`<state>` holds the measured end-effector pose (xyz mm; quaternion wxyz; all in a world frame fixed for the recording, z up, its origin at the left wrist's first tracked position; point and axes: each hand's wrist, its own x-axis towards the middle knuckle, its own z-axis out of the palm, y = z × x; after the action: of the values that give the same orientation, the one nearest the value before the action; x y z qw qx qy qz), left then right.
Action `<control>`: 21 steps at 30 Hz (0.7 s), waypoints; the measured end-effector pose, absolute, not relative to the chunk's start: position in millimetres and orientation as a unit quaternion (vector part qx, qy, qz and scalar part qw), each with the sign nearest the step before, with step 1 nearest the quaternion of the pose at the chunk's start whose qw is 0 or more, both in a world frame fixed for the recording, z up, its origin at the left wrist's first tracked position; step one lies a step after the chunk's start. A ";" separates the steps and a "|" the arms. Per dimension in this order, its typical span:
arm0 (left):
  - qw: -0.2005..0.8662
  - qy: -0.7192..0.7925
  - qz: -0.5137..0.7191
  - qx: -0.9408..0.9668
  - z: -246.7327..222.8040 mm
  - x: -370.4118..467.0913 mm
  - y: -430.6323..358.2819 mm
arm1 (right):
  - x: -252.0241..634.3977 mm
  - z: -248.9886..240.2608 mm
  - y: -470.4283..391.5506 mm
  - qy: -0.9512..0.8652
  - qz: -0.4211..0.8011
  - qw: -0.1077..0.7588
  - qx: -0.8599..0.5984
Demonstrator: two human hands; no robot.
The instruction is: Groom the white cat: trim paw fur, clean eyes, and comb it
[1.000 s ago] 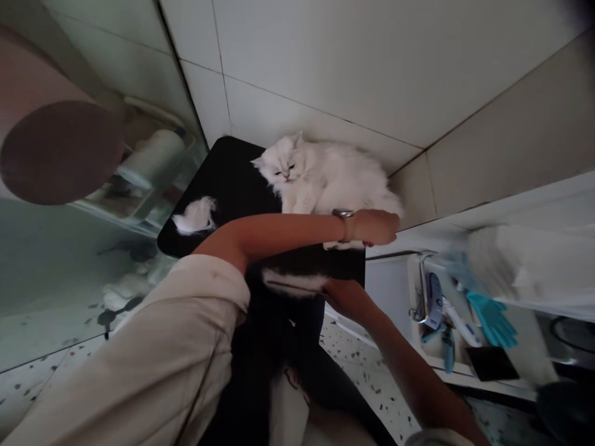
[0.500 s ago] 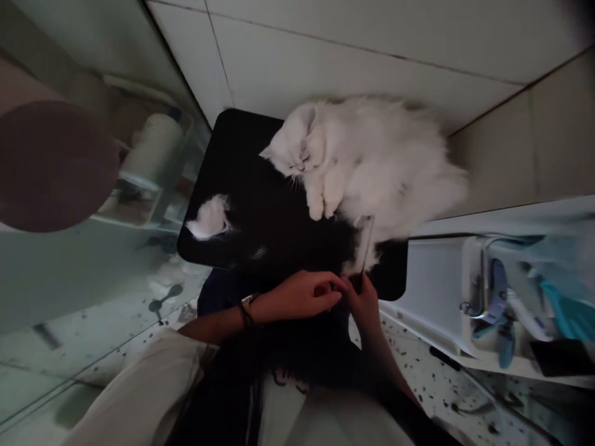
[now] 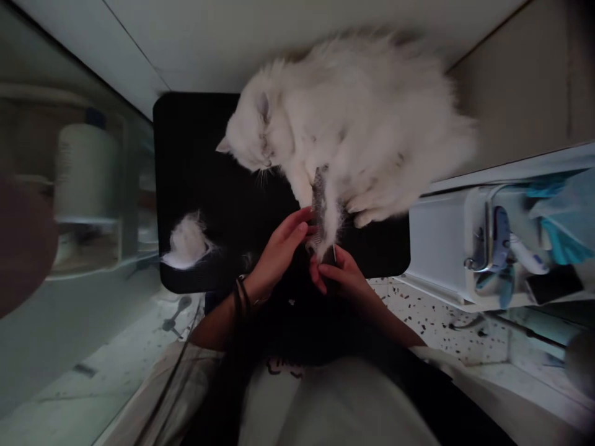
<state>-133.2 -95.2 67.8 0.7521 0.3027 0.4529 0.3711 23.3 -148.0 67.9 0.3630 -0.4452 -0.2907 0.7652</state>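
A long-haired white cat [image 3: 372, 118] lies on its side on a black tabletop [image 3: 218, 204], head to the left and eyes apparently closed. My right hand [image 3: 341, 272] is closed round the dark handle of a metal comb [image 3: 318, 198], which points up toward the cat's front legs. Loose white fur [image 3: 331, 217] hangs along the comb's right side. At the comb's left side is my left hand [image 3: 283, 244], its fingers stretched out and the fingertips at or very near the teeth. A tuft of white fur [image 3: 186, 241] rests on the tabletop's left part.
A pale wall [image 3: 199, 43] stands behind the cat. On the right, a white trolley [image 3: 444, 229] carries several tools, a blue cloth [image 3: 564, 238] and a dark flat object [image 3: 553, 284]. Behind glass on the left stands a white bottle [image 3: 86, 173] with a blue cap.
The comb has moved left and up, with the right hand on its handle. My left hand has drawn back from the right hand and gone up to the comb's teeth. The view has shifted too.
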 end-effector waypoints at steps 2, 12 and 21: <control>0.767 0.451 0.340 0.305 70.5 -133.1 -92.7 | 23.2 67.7 -143.8 -0.267 0.791 0.357 -0.419; 0.734 0.469 0.371 0.320 77.1 -130.8 -94.3 | 24.7 53.9 -144.7 -0.249 0.840 0.322 -0.359; 0.743 0.446 0.422 0.266 79.4 -123.5 -100.4 | 24.5 51.0 -150.0 -0.271 0.845 0.262 -0.380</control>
<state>-123.5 -100.4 79.4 0.7432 0.2659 0.4461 0.4218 24.5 -150.0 51.0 0.2621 -0.3797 -0.2715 0.8447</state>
